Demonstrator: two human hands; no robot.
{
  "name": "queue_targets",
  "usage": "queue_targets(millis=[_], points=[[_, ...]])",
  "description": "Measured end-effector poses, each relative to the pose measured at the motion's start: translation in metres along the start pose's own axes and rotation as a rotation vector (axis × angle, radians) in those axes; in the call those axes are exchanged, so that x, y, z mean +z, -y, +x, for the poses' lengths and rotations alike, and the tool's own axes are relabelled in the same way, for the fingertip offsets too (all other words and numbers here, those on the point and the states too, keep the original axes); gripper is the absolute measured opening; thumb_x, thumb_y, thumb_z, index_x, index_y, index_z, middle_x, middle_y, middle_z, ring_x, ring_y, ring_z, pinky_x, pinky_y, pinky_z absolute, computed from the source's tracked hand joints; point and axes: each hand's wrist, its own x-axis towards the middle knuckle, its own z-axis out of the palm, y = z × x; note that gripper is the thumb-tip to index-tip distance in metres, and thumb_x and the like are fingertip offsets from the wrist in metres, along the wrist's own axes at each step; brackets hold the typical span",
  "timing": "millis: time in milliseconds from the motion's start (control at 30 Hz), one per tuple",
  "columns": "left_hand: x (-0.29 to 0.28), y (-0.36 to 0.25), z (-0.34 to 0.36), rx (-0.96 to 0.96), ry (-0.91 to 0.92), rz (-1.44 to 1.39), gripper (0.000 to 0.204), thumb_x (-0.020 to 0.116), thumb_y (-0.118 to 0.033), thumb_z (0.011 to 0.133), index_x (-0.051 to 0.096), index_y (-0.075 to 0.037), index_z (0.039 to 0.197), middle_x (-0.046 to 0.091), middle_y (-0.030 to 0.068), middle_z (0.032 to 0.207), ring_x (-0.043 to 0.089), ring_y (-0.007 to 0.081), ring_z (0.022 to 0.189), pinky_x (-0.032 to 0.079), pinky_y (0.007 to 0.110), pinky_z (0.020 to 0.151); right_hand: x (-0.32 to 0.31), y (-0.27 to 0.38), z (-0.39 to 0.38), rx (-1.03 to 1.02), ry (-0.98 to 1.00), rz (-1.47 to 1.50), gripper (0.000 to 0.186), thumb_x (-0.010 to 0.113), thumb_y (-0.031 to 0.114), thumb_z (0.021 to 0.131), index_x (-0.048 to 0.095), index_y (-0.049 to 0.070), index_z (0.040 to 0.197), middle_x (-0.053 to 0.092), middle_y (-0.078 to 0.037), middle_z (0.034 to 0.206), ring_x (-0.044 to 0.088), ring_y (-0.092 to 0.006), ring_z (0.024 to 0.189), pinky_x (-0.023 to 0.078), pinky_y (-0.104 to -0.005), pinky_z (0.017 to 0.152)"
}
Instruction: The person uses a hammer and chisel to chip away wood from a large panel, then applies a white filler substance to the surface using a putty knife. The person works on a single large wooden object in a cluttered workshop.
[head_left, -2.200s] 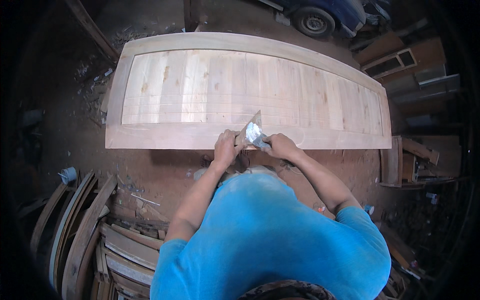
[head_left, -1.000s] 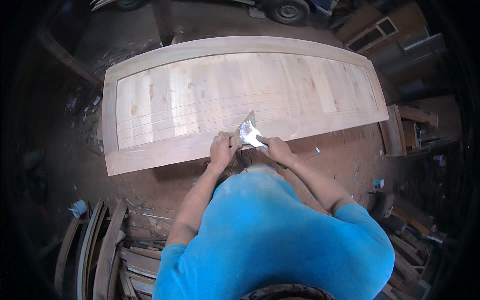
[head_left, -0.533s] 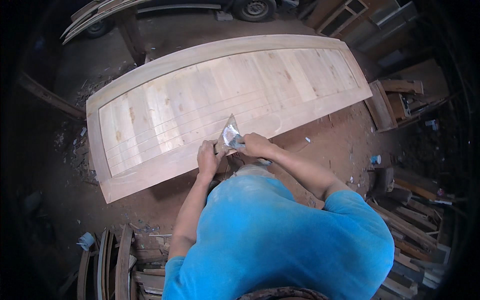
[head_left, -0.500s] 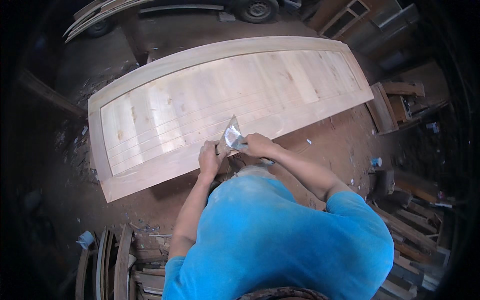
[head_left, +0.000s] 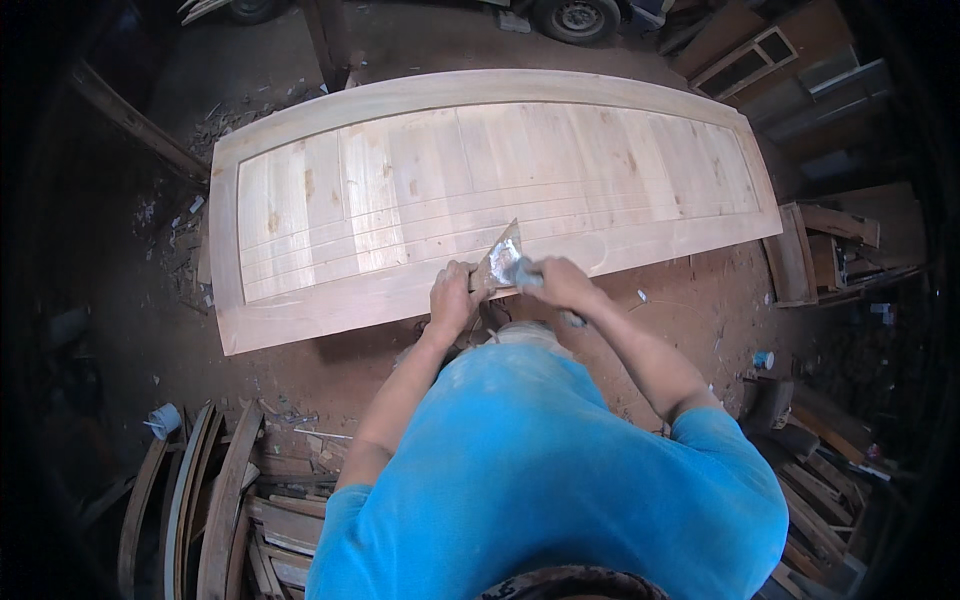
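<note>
A long pale wooden door panel [head_left: 420, 190] lies flat in front of me, with a raised frame around vertical boards. Over its near edge, my left hand [head_left: 455, 298] grips a thin triangular board [head_left: 512, 238] by its near end, its point directed away from me. A shiny whitish smear of paste [head_left: 503, 258] coats the board. My right hand [head_left: 562, 284] is closed round a putty knife [head_left: 526, 271], whose bluish blade touches or nearly touches the paste. The end of its handle shows below my fist; motion blurs the blade slightly.
Curved timber offcuts [head_left: 225, 500] and a white cup [head_left: 163, 420] are at lower left. More scrap wood [head_left: 825, 490] lies at lower right. A wooden box-like piece [head_left: 800, 255] stands beyond the panel's right end. Posts and a vehicle wheel [head_left: 578, 18] appear at the back.
The view has shifted, so the panel appears farther right and slightly turned. My right hand has turned the putty knife against the triangular board; my left hand keeps its grip.
</note>
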Motion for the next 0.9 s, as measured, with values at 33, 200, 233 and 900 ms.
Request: queue_targets(millis=[33, 200, 233, 900], points=[[0.002, 0.001, -0.001, -0.006, -0.005, 0.009, 0.051, 0.087, -0.031, 0.077, 0.067, -0.002, 0.114, 0.065, 0.0172, 0.109, 0.062, 0.0394, 0.104, 0.052, 0.049, 0.088, -0.014, 0.009, 0.013, 0.036, -0.025, 0.012, 0.052, 0.074, 0.042, 0.083, 0.074, 0.007, 0.121, 0.075, -0.023, 0.105, 0.072, -0.0408, 0.097, 0.056, -0.0465, 0.09], [0.004, 0.008, 0.001, -0.027, 0.0, 0.017, 0.049, 0.087, -0.034, 0.077, 0.069, -0.002, 0.11, 0.065, 0.0176, 0.107, 0.063, 0.0397, 0.101, 0.052, 0.049, 0.087, -0.041, 0.016, 0.086, 0.258, 0.203, -0.019, 0.048, 0.071, 0.04, 0.076, 0.077, 0.001, 0.104, 0.073, -0.029, 0.099, 0.073, -0.0401, 0.093, 0.057, -0.0443, 0.085], [0.004, 0.007, -0.001, -0.026, -0.012, 0.018, 0.049, 0.086, -0.034, 0.077, 0.069, -0.002, 0.11, 0.065, 0.0176, 0.107, 0.062, 0.0394, 0.101, 0.052, 0.049, 0.088, -0.045, 0.025, 0.083, 0.241, 0.235, -0.008, 0.046, 0.068, 0.04, 0.077, 0.078, 0.003, 0.103, 0.073, -0.029, 0.101, 0.072, -0.0419, 0.096, 0.057, -0.0454, 0.086], [-0.001, 0.023, -0.014, 0.067, -0.018, -0.102, 0.043, 0.078, -0.015, 0.084, 0.068, 0.0, 0.122, 0.065, 0.0184, 0.107, 0.06, 0.039, 0.104, 0.05, 0.048, 0.094, -0.02, 0.029, 0.049, 0.152, 0.411, -0.178, 0.047, 0.073, 0.049, 0.082, 0.08, 0.009, 0.106, 0.076, -0.023, 0.099, 0.074, -0.0361, 0.093, 0.056, -0.0424, 0.086]])
